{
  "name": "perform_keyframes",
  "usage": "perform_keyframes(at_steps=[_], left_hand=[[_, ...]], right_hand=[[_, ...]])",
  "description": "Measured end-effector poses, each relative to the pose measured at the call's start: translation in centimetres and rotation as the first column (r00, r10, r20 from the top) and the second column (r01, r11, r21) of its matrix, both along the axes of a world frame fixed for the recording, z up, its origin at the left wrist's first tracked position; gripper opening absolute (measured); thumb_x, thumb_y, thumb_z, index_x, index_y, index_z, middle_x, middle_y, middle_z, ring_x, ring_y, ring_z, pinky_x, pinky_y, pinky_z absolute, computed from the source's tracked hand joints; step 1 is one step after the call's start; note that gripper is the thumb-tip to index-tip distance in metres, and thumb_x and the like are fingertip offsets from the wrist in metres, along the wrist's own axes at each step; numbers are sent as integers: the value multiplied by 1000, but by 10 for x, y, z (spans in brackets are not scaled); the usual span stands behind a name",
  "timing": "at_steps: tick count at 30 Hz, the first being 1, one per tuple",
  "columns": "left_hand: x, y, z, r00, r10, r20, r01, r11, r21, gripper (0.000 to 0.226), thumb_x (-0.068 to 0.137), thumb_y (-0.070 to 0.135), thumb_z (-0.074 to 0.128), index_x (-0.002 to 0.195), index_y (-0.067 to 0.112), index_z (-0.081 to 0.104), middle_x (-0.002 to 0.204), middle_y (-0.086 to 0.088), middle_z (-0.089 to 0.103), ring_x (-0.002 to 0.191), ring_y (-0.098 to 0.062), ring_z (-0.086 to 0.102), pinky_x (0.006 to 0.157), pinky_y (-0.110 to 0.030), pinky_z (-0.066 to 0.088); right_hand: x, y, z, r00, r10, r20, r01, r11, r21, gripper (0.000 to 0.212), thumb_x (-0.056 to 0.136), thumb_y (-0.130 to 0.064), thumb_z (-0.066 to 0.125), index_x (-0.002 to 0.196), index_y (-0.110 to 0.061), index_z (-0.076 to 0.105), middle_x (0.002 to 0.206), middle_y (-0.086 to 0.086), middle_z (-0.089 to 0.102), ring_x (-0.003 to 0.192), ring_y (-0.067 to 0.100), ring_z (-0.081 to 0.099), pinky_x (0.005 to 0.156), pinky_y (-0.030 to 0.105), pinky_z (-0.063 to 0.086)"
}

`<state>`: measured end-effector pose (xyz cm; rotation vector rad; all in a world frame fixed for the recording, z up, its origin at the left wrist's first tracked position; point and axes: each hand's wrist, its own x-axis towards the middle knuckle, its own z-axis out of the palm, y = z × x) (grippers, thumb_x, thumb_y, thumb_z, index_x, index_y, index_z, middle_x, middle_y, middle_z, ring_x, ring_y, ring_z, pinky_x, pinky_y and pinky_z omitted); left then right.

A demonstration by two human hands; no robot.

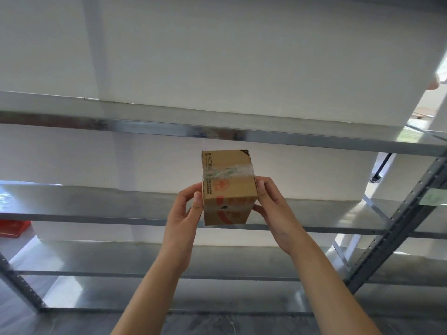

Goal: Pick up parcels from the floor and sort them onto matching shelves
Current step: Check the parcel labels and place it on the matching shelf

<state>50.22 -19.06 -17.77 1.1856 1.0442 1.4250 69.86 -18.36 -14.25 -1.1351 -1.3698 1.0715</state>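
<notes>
Dark mottled floor (217, 325) runs along the bottom of the view, and from it rises a galvanised steel rack whose lower shelves lie bare and shiny. Both forearms reach up from below. The left hand (186, 213) and the right hand (273, 209) clamp a small cardboard box (228, 187) between them, one on each side face, thumbs and fingers curled against the card. They hold its near end, level with one another, so neither hand is closer to the rack. The box is banded with clear tape and printed in red. Its long axis points away from the person, the free far end aimed into the gap between the middle shelf (96, 201) and the upper shelf (145, 122). It appears to be carried in the air just in front of the middle shelf's front edge; whether its underside touches that edge I cannot tell. A straight push forward looks enough to set it down. To the right stands a perforated grey upright (396, 228) bearing a pale label (433, 198), too blurred to read. Far left, low behind the rack, sits a red crate (13, 227). Behind everything is a white wall (217, 44).
</notes>
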Motion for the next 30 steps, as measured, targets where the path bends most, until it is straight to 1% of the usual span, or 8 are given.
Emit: perform_keyframes(at_steps=[3, 7, 14, 17, 20, 23, 26, 30], left_hand=[[0, 0, -2, 1000, -10, -3, 10, 1000, -10, 41, 92, 56, 50, 126, 39, 63, 126, 6, 73, 125, -22, 66, 113, -56, 46], [-5, 1, -5, 1000, -14, 10, 14, 1000, -8, 42, 95, 50, 52, 133, 35, 62, 126, 3, 74, 127, -22, 65, 116, -57, 42], [-12, 1, -8, 984, -52, 168, 53, 999, -2, 33, 108, 17, 46, 137, 14, 61, 130, -9, 72, 128, -27, 64, 119, -53, 41], [-12, 1, 0, 978, -27, 209, 33, 999, -24, 37, 106, 35, 44, 131, 15, 64, 122, -7, 75, 120, -23, 68, 117, -51, 43], [-11, 2, 5, 981, -26, 194, 29, 1000, -11, 49, 95, 53, 46, 125, 19, 64, 114, -2, 77, 116, -19, 70, 117, -46, 43], [-10, 3, 4, 985, -47, 165, 46, 999, 11, 49, 95, 49, 45, 130, 19, 61, 121, -2, 75, 118, -20, 68, 117, -48, 44], [-9, 3, 1, 990, -65, 127, 63, 998, 20, 47, 98, 46, 44, 135, 22, 59, 129, -4, 71, 121, -22, 67, 116, -52, 44], [-6, 3, -1, 993, -90, 75, 89, 996, 16, 42, 98, 50, 44, 135, 36, 59, 135, 2, 68, 130, -23, 60, 120, -55, 37]], right_hand=[[-4, 0, 1, 999, -36, -23, 35, 999, -33, 50, 88, -60, 44, 117, -23, 60, 121, -1, 69, 116, 13, 65, 94, 29, 55], [-5, -1, 2, 999, -18, -42, 15, 998, -54, 48, 88, -54, 50, 124, -25, 63, 121, -3, 72, 117, 11, 66, 104, 33, 54], [-9, -2, 5, 998, 43, -51, -44, 999, -14, 48, 88, -46, 62, 132, -27, 64, 129, -7, 70, 122, 13, 66, 110, 38, 48], [-11, 0, 3, 998, 50, -30, -50, 999, -15, 46, 88, -39, 65, 132, -26, 63, 130, -11, 69, 121, 13, 67, 108, 41, 51], [-12, 1, 1, 998, 53, -21, -53, 999, -5, 45, 88, -36, 67, 131, -26, 64, 129, -12, 70, 120, 12, 67, 108, 41, 51], [-13, 4, 1, 997, 9, -73, -9, 1000, 3, 42, 87, -42, 61, 123, -22, 67, 121, -7, 74, 115, 13, 69, 104, 39, 54], [-13, 7, -1, 990, -31, -138, 33, 999, 17, 34, 88, -43, 59, 103, -13, 66, 107, -2, 76, 105, 16, 71, 97, 36, 56], [-13, 8, 0, 988, -67, -139, 72, 997, 34, 37, 85, -44, 59, 111, -19, 67, 105, -5, 77, 99, 13, 73, 96, 37, 58]])
